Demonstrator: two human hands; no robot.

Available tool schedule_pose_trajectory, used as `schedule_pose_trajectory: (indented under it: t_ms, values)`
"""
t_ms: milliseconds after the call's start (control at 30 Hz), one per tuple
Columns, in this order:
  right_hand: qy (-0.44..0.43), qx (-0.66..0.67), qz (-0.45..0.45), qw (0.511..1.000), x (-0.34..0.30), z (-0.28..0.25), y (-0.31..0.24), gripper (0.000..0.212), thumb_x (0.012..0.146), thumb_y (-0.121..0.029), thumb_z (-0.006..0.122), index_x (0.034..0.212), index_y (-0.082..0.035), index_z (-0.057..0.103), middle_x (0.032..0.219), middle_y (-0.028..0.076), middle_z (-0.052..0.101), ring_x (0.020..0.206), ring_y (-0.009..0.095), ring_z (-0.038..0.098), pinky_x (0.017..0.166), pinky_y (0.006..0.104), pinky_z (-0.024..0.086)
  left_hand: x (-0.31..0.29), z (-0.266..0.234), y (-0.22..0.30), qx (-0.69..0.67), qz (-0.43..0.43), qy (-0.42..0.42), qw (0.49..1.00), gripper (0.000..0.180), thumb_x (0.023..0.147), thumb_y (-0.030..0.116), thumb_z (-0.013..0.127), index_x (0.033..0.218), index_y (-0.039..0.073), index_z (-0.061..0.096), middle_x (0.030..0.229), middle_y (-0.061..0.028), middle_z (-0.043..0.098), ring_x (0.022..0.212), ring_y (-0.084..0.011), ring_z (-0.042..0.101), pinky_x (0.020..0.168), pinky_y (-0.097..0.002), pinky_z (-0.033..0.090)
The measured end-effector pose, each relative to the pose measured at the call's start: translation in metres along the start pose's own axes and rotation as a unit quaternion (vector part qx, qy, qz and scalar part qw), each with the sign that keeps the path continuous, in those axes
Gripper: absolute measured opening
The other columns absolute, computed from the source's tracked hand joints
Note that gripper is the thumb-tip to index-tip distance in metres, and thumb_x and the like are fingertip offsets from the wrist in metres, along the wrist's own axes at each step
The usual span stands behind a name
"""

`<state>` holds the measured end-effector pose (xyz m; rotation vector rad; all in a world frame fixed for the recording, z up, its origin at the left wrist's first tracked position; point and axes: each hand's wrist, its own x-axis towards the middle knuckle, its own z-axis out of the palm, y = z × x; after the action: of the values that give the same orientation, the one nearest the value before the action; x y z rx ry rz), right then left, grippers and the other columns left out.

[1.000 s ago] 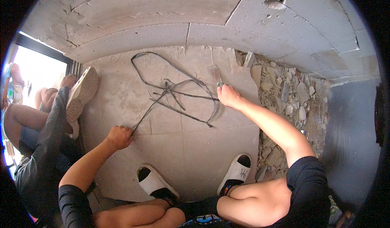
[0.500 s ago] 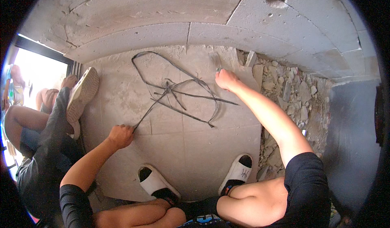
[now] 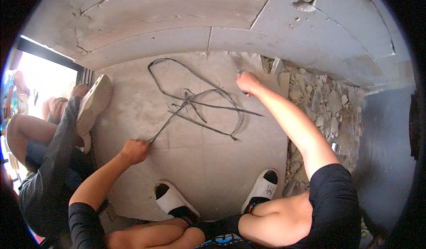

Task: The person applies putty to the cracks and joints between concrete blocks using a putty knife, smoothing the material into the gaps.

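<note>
Mostly, the black strap (image 3: 186, 100) lies between left hand (image 3: 136, 151) and right hand (image 3: 250, 83).

The right hand (image 3: 249, 83) hides much of a tool (image 3: 245, 93) — the left hand (image 3: 135, 151) covers part of a black strap (image 3: 186, 101).

A block wall (image 3: 173, 11) bounds the floor (image 3: 213, 164) at its far edge. Rubble (image 3: 326, 100) lines the right edge; beyond the left glows an opening (image 3: 49, 78).
</note>
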<state>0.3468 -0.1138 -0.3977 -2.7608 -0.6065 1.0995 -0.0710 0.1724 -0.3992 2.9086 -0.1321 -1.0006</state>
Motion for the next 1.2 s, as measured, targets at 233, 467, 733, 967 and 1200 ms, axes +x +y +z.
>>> schedule_pose_trajectory:
  t_ms: [233,467,733,967,1200]
  values:
    - [0.018,-0.001,-0.030,0.999,-0.057,0.020,0.034,0.055,0.101,-0.034,0.035,0.079,0.009,0.061,0.057,0.018,0.062,0.046,0.029,0.063,0.057,0.0439,0.056,0.001,0.001,-0.002,0.006,0.009,-0.018,1.000,0.023,0.083,0.023,0.058,0.096,0.004,0.061,0.097,-0.0124,0.067,0.090,-0.0305,0.067,0.075,-0.0437,0.054]
    - [-0.006,0.004,-0.053,0.999,-0.124,0.055,0.050,0.050,0.099,-0.033,0.042,0.080,0.009,0.061,0.058,0.019,0.063,0.045,0.028,0.063,0.052,0.0416,0.056,0.005,-0.002,0.000,-0.019,0.022,-0.039,0.999,0.023,0.085,0.025,0.057,0.094,0.004,0.061,0.096,-0.0136,0.067,0.088,-0.0327,0.067,0.075,-0.0451,0.054]
    - [-0.042,0.040,-0.030,0.998,-0.117,0.055,0.037,0.048,0.099,-0.032,0.043,0.083,0.011,0.059,0.061,0.020,0.063,0.044,0.028,0.063,0.049,0.0403,0.055,0.009,-0.009,0.003,-0.003,0.029,-0.034,0.999,0.022,0.083,0.024,0.060,0.093,0.004,0.061,0.095,-0.0139,0.066,0.089,-0.0326,0.066,0.078,-0.0436,0.054]
    - [-0.064,0.065,-0.008,0.996,-0.090,0.055,0.021,0.047,0.100,-0.033,0.040,0.098,0.012,0.056,0.066,0.019,0.063,0.045,0.028,0.063,0.046,0.0395,0.055,0.006,-0.014,0.005,-0.012,0.016,-0.036,0.999,0.024,0.084,0.025,0.061,0.095,0.003,0.062,0.096,-0.0137,0.067,0.090,-0.0319,0.066,0.078,-0.0432,0.054]
    - [-0.079,0.072,0.030,0.994,-0.067,0.042,0.003,0.050,0.100,-0.034,0.040,0.101,0.014,0.056,0.073,0.021,0.064,0.045,0.029,0.063,0.041,0.0365,0.054,-0.002,-0.022,0.006,-0.010,0.020,-0.069,0.997,0.024,0.086,0.024,0.059,0.096,0.003,0.062,0.098,-0.0134,0.067,0.092,-0.0316,0.066,0.078,-0.0429,0.054]
